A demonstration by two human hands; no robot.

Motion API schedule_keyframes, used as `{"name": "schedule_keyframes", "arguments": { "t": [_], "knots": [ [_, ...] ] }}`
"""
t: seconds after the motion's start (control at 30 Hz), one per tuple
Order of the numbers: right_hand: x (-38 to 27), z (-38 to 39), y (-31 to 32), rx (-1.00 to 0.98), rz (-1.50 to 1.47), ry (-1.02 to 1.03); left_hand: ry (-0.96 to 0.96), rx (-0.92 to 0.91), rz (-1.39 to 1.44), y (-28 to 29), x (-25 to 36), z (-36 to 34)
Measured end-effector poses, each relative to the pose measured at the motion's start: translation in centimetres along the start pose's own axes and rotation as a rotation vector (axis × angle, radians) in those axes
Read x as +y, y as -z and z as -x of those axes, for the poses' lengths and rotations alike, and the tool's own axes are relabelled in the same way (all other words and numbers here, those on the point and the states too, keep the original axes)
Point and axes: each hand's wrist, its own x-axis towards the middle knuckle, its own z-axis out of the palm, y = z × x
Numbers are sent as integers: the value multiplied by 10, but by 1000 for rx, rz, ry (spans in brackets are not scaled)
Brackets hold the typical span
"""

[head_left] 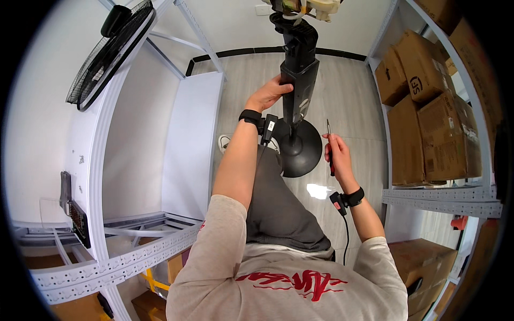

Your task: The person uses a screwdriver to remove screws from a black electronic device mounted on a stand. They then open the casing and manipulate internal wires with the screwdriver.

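A black pedestal fan stand (302,72) rises in front of me from a round black base (308,160) on the floor. My left hand (269,95) is closed around the left side of its column, thumb across the front. At the top sits an uncovered motor head (316,8) with wires, cut off by the picture's upper edge. My right hand (340,152) grips a screwdriver (332,166) with a dark and red handle, its metal shaft pointing up and away. The screwdriver is apart from the stand, over the floor to its right.
On the left shelf (101,160) lie a black fan grille (115,53), small screws (81,159) and a circuit board (79,223). Cardboard boxes (444,134) fill the right rack (439,195). A cable hangs from each wrist's strapped device.
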Motion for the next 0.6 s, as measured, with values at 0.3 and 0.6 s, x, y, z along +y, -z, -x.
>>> {"name": "schedule_keyframes", "arguments": {
  "t": [0.3,0.6],
  "knots": [
    [5,-29,-12,-1,-152,-99,-25,-166,-28,15,-9,-20],
    [9,-27,6,61,-231,-163,-45,-72,-5,10,-14,-19]
  ]
}}
